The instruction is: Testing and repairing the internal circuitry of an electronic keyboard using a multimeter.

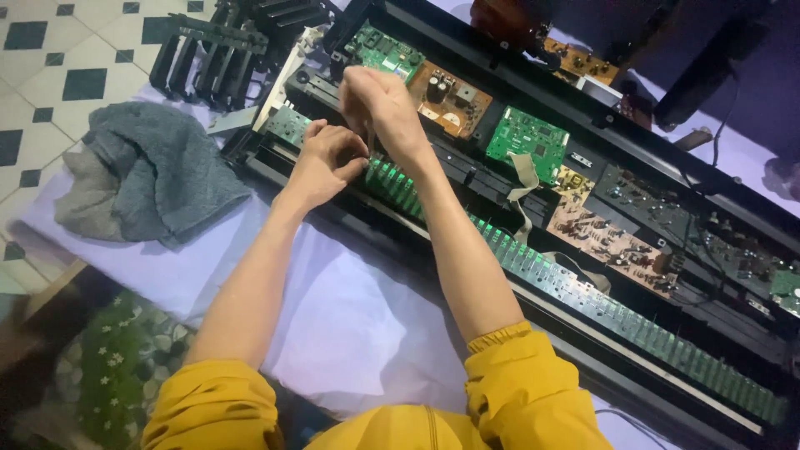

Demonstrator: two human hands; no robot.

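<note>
An opened electronic keyboard case (583, 333) lies across a white cloth, its long green contact strip (583, 287) exposed. My left hand (327, 162) is curled into a fist at the strip's left end, fingertips pinched on something too small to make out. My right hand (379, 108) sits just above it, fingers bunched and pointing down at the same spot. Whether either hand holds a small part or tool is hidden by the fingers. Green circuit boards (527, 137) and a brown board (448, 100) lie inside the case behind the hands.
A grey towel (154, 171) is bunched on the cloth at the left. A removed set of black keys (221, 50) rests at the top left. A beige ribbon cable (525, 179) crosses the case. Tiled floor (58, 50) shows beyond the cloth.
</note>
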